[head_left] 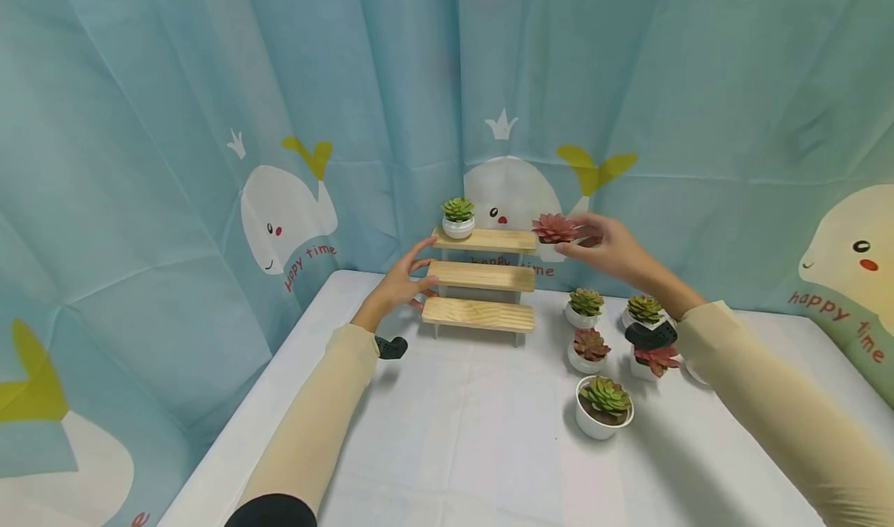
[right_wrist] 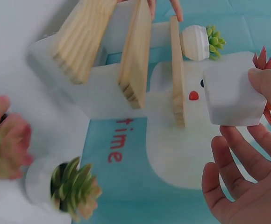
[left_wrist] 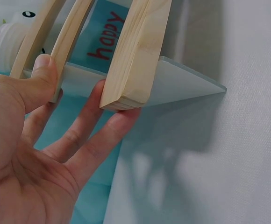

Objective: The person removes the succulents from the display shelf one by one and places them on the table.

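My right hand (head_left: 604, 247) pinches a square white pot (right_wrist: 233, 91) with a red succulent (head_left: 555, 228) between thumb and fingers. It is held in the air beside the right end of the stand's top shelf, apart from it. My left hand (head_left: 398, 282) holds the left end of the three-tier wooden stand (head_left: 482, 277). In the left wrist view its thumb (left_wrist: 44, 70) lies on the middle plank, and other fingertips touch the end of the bottom plank (left_wrist: 131, 70). A green succulent in a round white pot (head_left: 458, 218) stands at the top shelf's left.
Right of the stand, several potted succulents stand on the white-covered table (head_left: 489, 434), including a larger green one (head_left: 604, 407) nearest me and a dark red one (head_left: 589, 350). Partly behind my right forearm is another red one (head_left: 654, 360). A blue whale-print curtain (head_left: 391, 123) hangs behind.
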The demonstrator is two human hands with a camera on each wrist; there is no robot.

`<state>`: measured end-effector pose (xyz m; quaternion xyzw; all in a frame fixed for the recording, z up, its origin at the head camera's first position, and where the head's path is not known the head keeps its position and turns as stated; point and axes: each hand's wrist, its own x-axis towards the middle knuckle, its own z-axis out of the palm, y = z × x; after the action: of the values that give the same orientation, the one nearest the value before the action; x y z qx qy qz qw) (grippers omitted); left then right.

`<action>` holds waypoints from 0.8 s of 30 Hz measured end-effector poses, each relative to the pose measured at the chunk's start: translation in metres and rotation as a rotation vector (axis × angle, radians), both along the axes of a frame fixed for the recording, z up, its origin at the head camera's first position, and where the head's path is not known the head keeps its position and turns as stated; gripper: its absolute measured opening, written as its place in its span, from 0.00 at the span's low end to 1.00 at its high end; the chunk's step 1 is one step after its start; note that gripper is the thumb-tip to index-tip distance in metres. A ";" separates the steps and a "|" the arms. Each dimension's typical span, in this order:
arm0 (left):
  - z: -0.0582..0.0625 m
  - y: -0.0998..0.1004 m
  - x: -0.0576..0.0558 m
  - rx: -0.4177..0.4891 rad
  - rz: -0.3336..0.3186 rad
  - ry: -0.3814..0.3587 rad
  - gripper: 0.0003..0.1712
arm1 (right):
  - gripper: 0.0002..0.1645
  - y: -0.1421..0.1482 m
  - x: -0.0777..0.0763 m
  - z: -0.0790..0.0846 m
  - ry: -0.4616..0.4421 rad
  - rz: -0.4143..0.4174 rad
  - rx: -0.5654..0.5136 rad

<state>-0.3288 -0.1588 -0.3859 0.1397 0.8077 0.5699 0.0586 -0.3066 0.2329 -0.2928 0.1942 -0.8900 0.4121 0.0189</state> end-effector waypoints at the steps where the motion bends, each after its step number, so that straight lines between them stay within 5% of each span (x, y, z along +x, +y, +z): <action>1: 0.000 0.000 0.000 -0.003 -0.001 0.004 0.45 | 0.39 0.004 0.003 0.000 -0.001 -0.002 0.004; 24: 0.000 0.000 -0.001 -0.007 0.008 -0.014 0.45 | 0.35 0.090 0.075 -0.019 0.034 -0.091 0.110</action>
<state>-0.3298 -0.1587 -0.3861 0.1321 0.8097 0.5683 0.0625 -0.2315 0.3225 -0.3121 0.1614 -0.9186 0.3581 0.0421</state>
